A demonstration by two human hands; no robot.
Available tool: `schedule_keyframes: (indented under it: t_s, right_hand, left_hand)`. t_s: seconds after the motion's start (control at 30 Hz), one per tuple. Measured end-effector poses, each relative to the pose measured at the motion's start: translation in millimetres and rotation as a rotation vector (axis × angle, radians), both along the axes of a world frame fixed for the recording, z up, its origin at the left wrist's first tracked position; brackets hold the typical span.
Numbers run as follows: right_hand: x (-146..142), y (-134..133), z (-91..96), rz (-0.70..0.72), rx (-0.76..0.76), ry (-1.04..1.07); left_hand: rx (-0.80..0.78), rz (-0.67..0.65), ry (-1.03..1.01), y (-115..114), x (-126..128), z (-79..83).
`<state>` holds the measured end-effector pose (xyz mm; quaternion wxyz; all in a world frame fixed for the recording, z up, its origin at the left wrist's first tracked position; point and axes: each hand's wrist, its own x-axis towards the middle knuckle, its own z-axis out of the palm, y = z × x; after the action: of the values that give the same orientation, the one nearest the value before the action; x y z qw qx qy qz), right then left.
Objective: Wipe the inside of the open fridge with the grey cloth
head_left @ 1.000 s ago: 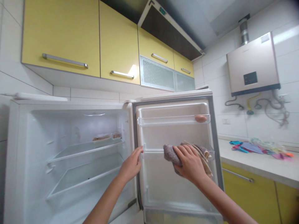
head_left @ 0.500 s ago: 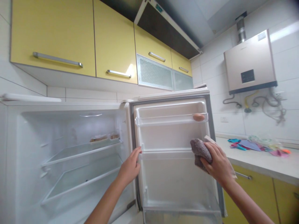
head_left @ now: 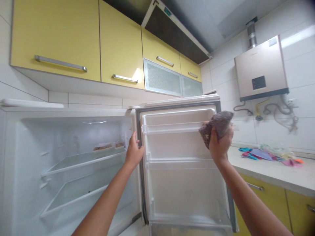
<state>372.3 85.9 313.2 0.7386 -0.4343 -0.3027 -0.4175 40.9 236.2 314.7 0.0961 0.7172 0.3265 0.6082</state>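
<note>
My right hand (head_left: 221, 141) grips a bunched grey-brown cloth (head_left: 219, 123) at the upper outer edge of the open fridge door (head_left: 182, 190). The cloth covers the right end of the clear top door shelf (head_left: 169, 127), and the egg there is mostly hidden behind it. My left hand (head_left: 134, 151) is raised by the hinge side, between the fridge compartment (head_left: 31, 147) and the door. Its fingers are partly spread and hold nothing; whether they touch the fridge edge I cannot tell.
Inside the fridge, small food packages (head_left: 103, 146) sit on the upper glass shelf (head_left: 81, 162). On the right, colourful cloths (head_left: 262, 154) lie on the white counter (head_left: 278, 173). Yellow cabinets (head_left: 56, 36) hang above, and a water heater (head_left: 261, 68) is mounted on the wall.
My right hand has moved up with the cloth, from the middle of the door's outer side to the top shelf's end. My left hand has shifted up and left, off the door's inner edge.
</note>
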Motion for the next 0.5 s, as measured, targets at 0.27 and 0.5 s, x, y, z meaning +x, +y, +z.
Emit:
schedule_keyframes:
  t_s: [0.27, 0.5]
  right_hand:
    - [-63, 22, 1.9, -0.282, -0.337, -0.563]
    - [-132, 54, 34.9, -0.115, -0.518, -0.861]
  left_hand:
    - [0.149, -0.013, 0.199, -5, 15, 55.8]
    - [0.146, -0.062, 0.188, 3, 15, 58.9]
